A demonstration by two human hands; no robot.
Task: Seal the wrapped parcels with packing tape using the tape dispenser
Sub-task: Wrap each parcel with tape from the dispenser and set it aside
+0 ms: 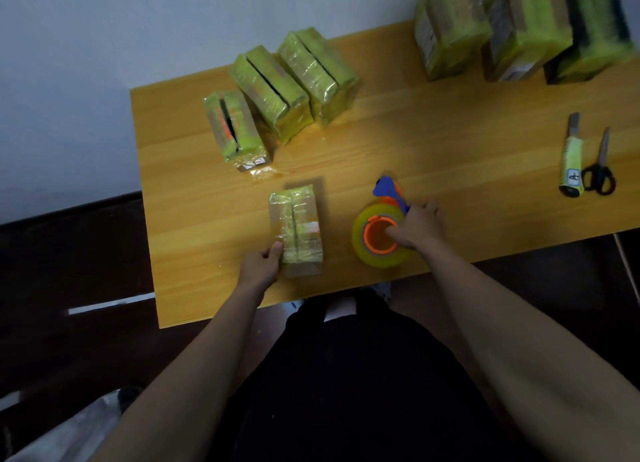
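Both hands are down on the desk (450, 142) near its front edge. Left hand (262, 265) is curled around the near left corner of a small wrapped parcel (295, 228), thumb pressed on top, so it's gripping that one. Right hand (417, 226) is closed on the tape dispenser (381, 234), fingers hooked into the orange core of the clear tape roll, with the blue and orange handle sticking out past the knuckles toward the far side. Parcel and dispenser sit side by side but apart, parcel on the left.

Desk itself is a plain orange-ish wood laminate, light grain, pretty bare in the middle. Closest to the camera you get bare forearms and dark clothing below the desk edge.

Further back on the left, a row of three more parcels (277, 94) in greenish film, leaning against each other, with a scrap of clear film on the desk just in front of the nearest one. Off on the right side, a utility knife (572, 156) and black-handled scissors (601, 170) lie next to each other, touching or close to it.

Far right corner has three bigger wrapped boxes (519, 28) lined up, kinda blurry.

Behind the desk is a plain pale wall (138, 21), and the floor (69, 271) to the left is dark, with a pale strip on it.
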